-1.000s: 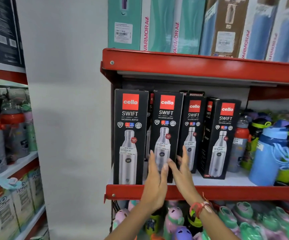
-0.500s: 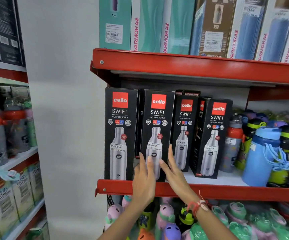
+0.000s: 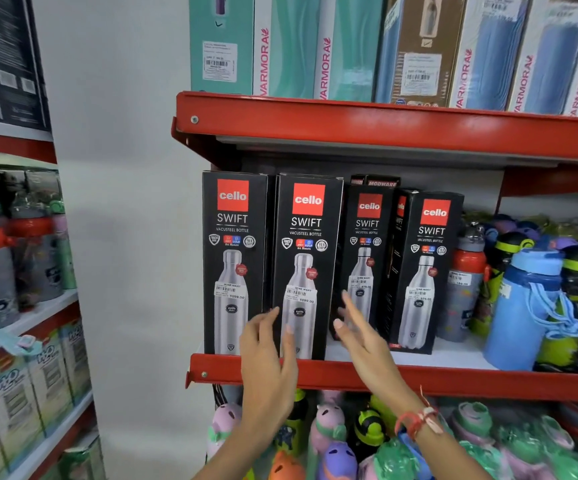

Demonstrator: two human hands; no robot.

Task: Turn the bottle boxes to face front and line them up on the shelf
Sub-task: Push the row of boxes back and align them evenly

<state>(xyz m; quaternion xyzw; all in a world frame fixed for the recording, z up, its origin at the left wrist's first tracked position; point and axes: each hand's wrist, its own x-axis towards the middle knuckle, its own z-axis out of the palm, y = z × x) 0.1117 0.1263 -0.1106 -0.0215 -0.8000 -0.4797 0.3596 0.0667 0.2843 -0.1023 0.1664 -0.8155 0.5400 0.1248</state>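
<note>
Boxes are standing four across on the red-edged shelf (image 3: 453, 379) at centre frame. First box (image 3: 233, 261) and second box (image 3: 306, 265) are sitting at the front lip, faces forward. Left hand (image 3: 268, 355) is hovering over the second box's lower front, fingers spread and gripping nothing. Right hand (image 3: 363, 336) is reaching, fingers likewise spread and empty, toward the third box (image 3: 367, 251), which is sitting further back. Fourth box (image 3: 426, 268) is standing angled, side panel showing. Recommended: draw the third forward flush by both side edges, keeping its base flat, then square the fourth.
</note>
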